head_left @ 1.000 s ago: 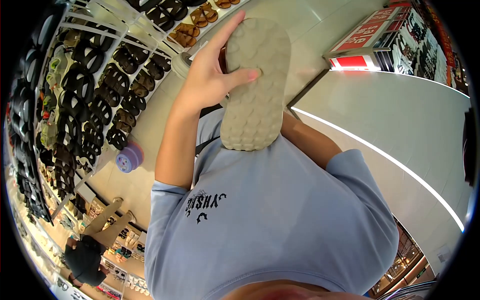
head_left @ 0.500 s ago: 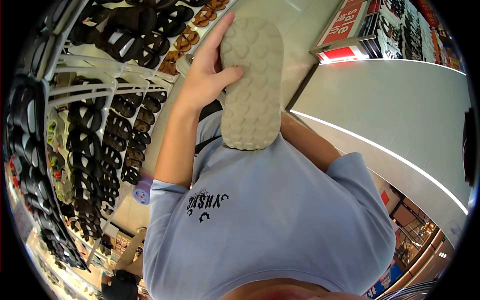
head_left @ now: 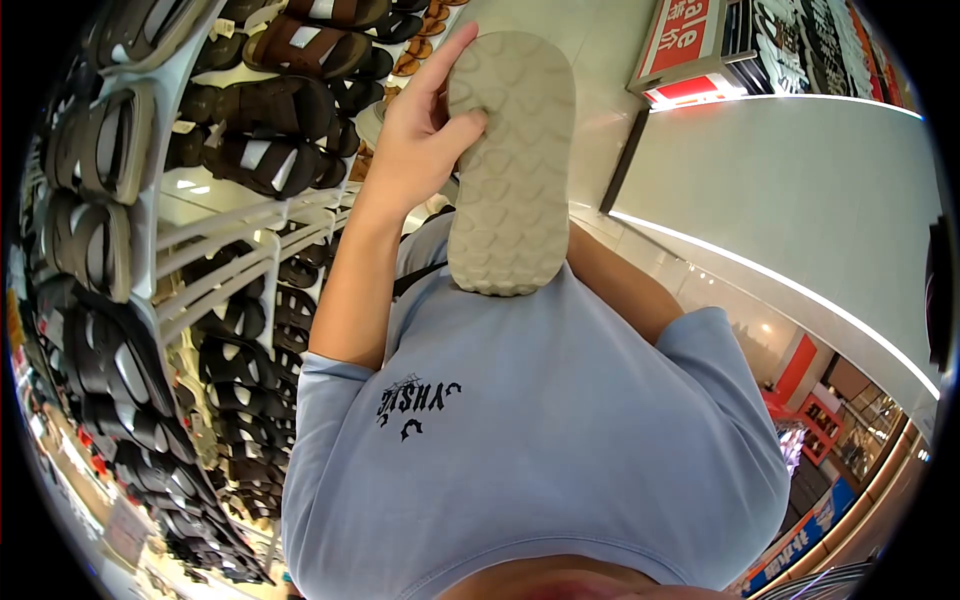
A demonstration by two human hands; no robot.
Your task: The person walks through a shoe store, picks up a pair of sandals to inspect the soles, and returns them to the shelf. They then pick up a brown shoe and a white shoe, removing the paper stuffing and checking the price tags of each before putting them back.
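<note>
A beige sandal (head_left: 515,190) is upright in front of my chest, its knobbed sole turned toward me. My left hand (head_left: 425,135) grips its left edge near the top, the thumb pressed on the sole and the other fingers partly hidden. The sandal's upper side and straps are out of sight. My right forearm (head_left: 620,275) reaches behind the sandal, which hides my right hand, so its fingers cannot be seen. Just left of my left hand, part of another pale beige shoe (head_left: 369,125) shows.
To the left, white racks (head_left: 215,228) carry rows of dark sandals (head_left: 265,160). A grey counter panel (head_left: 780,200) with a lit edge slants along the right. Above it stands a red sale sign (head_left: 682,45) beside hanging goods. Tiled floor (head_left: 600,60) runs between.
The view has shifted along the racks, bringing the shelves on the left closer. My left hand keeps its hold on the sandal, which stays nearly in place before my chest.
</note>
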